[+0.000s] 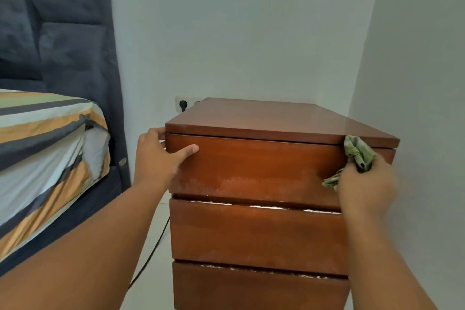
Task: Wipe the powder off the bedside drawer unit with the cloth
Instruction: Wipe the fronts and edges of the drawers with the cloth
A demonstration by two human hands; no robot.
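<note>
Nearest, two bare forearms reach in from the bottom edge. The right hand (366, 184) has its fingers (352, 178) curled shut around a bunched green cloth (358, 152), pressing it against the right end of the top drawer front of the bedside drawer unit (256, 229). The left hand (157, 156) grips the unit's left front corner, thumb lying flat on the drawer face, the other fingers wrapped round the side (their tips are hidden). Pale powder (241, 182) hazes the lower part of the top drawer and lines the gaps between drawers. To the left lies a striped bed (42, 133); behind the unit, a wall socket (183, 104).
</note>
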